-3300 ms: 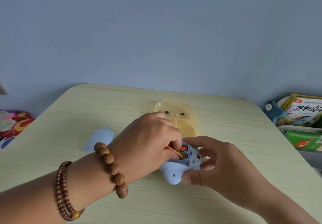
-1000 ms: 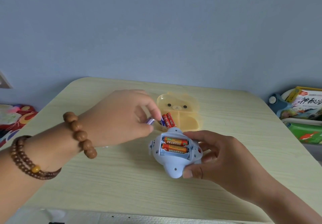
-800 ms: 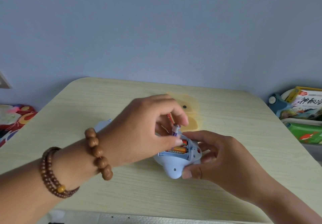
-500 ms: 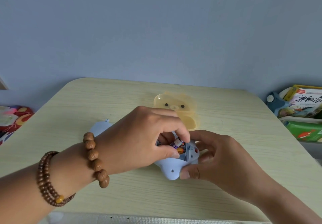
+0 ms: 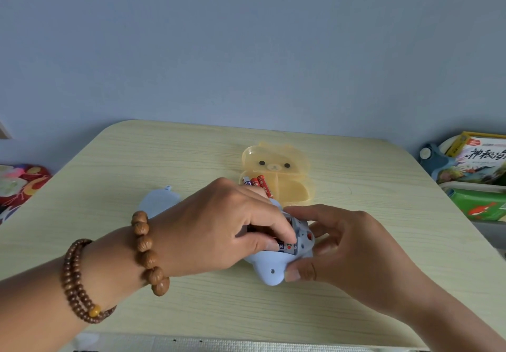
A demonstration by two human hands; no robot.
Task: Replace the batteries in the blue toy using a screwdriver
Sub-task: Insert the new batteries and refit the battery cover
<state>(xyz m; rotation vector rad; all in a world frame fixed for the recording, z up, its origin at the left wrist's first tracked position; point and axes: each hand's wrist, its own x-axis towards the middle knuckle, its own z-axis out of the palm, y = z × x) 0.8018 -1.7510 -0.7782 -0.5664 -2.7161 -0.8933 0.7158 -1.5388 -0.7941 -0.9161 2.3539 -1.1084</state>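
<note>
A small pale-blue plastic toy (image 5: 273,266) lies underside up near the front middle of the light wood-grain counter (image 5: 369,181), its open battery bay facing the camera. The right hand (image 5: 353,250) cups the toy from the right, thumb tip pressed on its rounded near end and the other fingers (image 5: 309,209) curled over the far edge, so the toy is gripped. The left hand (image 5: 216,228), with two brown wooden bead bracelets (image 5: 147,250) on its wrist, reaches in from the left; its thumb and forefinger are pinched narrow over the bay on a battery with a dark printed label (image 5: 284,246), pressing it into the toy. Most of that battery is hidden under the fingers.

Just behind the hands sits an open translucent yellow bear-shaped box (image 5: 298,192), lid standing up, with a few red and white batteries (image 5: 260,183) in its left compartment. A pale-blue plastic cover piece (image 5: 157,201) lies flat on the counter to the left, partly behind the left wrist.
</note>
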